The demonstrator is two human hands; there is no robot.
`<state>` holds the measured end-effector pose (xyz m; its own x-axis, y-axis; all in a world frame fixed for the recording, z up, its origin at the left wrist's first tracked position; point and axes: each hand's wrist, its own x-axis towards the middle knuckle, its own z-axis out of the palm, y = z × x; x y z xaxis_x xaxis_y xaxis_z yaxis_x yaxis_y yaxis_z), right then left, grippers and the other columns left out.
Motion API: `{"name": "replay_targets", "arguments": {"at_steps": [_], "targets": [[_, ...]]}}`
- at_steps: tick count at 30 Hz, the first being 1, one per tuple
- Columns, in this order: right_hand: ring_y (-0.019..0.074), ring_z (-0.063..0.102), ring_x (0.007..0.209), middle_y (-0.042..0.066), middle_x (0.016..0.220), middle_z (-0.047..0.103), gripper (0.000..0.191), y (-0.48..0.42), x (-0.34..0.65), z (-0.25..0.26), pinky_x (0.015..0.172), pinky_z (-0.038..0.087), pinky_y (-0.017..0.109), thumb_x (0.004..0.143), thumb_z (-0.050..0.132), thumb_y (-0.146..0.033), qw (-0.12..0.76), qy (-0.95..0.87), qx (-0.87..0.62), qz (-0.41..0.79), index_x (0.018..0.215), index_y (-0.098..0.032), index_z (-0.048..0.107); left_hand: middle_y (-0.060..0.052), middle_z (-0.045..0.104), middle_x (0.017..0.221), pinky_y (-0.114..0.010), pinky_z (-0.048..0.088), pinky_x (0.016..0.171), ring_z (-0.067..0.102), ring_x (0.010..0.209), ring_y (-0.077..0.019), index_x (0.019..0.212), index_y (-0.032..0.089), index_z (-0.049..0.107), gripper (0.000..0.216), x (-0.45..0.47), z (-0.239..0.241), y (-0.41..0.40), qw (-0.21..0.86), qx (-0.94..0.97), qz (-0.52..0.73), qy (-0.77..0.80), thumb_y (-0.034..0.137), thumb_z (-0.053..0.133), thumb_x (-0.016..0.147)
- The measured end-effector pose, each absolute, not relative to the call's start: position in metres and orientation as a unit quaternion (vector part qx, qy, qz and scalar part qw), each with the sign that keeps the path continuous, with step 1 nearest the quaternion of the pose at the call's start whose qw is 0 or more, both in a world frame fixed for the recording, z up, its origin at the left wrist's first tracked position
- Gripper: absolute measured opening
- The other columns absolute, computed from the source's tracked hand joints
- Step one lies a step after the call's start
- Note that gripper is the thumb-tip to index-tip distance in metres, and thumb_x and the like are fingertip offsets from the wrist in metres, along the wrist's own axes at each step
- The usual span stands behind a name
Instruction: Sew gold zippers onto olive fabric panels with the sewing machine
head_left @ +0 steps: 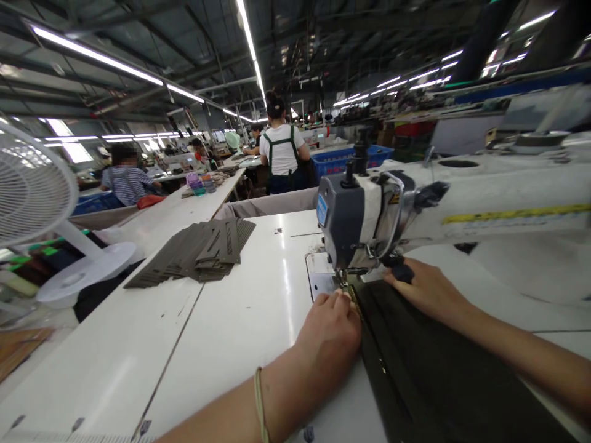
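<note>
Under the head of a white and dark grey sewing machine [341, 212] lies a dark olive fabric piece [443, 369], stretching back toward me on the right. My left hand [330, 332] is closed on the fabric's left edge, fingertips just in front of the presser foot [344, 277]. A brassy strip, perhaps zipper teeth, runs along that edge beside the fingers. To the right of the needle area, my right hand [429, 289] reaches in over the fabric. A black machine part [401, 271] covers some of its fingers, so their grip is unclear.
A fanned stack of olive cut pieces [203, 249] lies left on the white table [240, 320]. Farther left stands a white fan [92, 264] near thread spools. Beyond are a blue crate [332, 163] and a person in a white shirt [282, 151], back turned.
</note>
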<state>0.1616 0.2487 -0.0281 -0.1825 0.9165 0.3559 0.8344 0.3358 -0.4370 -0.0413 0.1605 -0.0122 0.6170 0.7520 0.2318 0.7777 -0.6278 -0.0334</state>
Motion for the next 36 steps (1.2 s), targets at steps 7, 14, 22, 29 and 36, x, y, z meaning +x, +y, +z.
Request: {"name": "replay_targets", "arguments": {"at_steps": [7,14,22,29,36], "targets": [[0.0191,0.058,0.069,0.005,0.072,0.062,0.023,0.204,0.162,-0.022,0.068,0.046,0.036,0.088,0.045,-0.031,0.325,-0.840,-0.432,-0.036,0.073,-0.019,0.057,-0.013,0.057,0.103,-0.037,0.048,0.085,0.055,0.097,-0.0239,0.100,0.007,0.056,0.017,-0.042,-0.010,0.158,0.056,-0.894,-0.119,-0.428,0.008,0.047,0.086],[0.0198,0.057,0.107,0.012,0.114,0.062,0.033,0.181,0.148,-0.041,0.091,0.050,0.037,0.086,0.039,-0.011,0.352,-0.878,-0.319,-0.063,0.111,-0.013,0.061,-0.015,0.059,0.106,-0.039,0.048,0.087,0.056,0.100,-0.0249,0.102,0.005,0.056,0.019,-0.042,-0.017,0.160,0.086,-0.889,-0.139,-0.429,0.006,0.047,0.085],[0.0196,0.053,0.112,0.014,0.119,0.058,0.038,0.188,0.154,-0.035,0.094,0.046,0.037,0.085,0.036,-0.009,0.312,-0.900,-0.304,-0.030,0.116,-0.010,0.059,-0.017,0.059,0.111,-0.038,0.049,0.088,0.058,0.101,-0.0243,0.104,0.005,0.057,0.023,-0.045,-0.024,0.163,0.127,-0.889,-0.182,-0.400,0.009,0.039,0.091],[0.0192,0.053,0.112,0.014,0.119,0.059,0.037,0.191,0.156,-0.036,0.094,0.045,0.037,0.086,0.037,-0.011,0.316,-0.900,-0.301,0.006,0.116,-0.012,0.059,-0.018,0.059,0.111,-0.039,0.050,0.087,0.058,0.101,-0.0239,0.104,0.005,0.057,0.025,-0.045,-0.023,0.163,0.116,-0.891,-0.189,-0.396,0.010,0.036,0.092],[0.0200,0.054,0.111,0.013,0.117,0.060,0.035,0.189,0.155,-0.033,0.093,0.046,0.037,0.086,0.039,-0.011,0.321,-0.900,-0.296,0.016,0.113,-0.013,0.061,-0.017,0.060,0.111,-0.038,0.049,0.088,0.057,0.104,-0.0248,0.105,0.003,0.058,0.026,-0.045,-0.022,0.163,0.126,-0.889,-0.187,-0.397,0.010,0.036,0.092]]}}
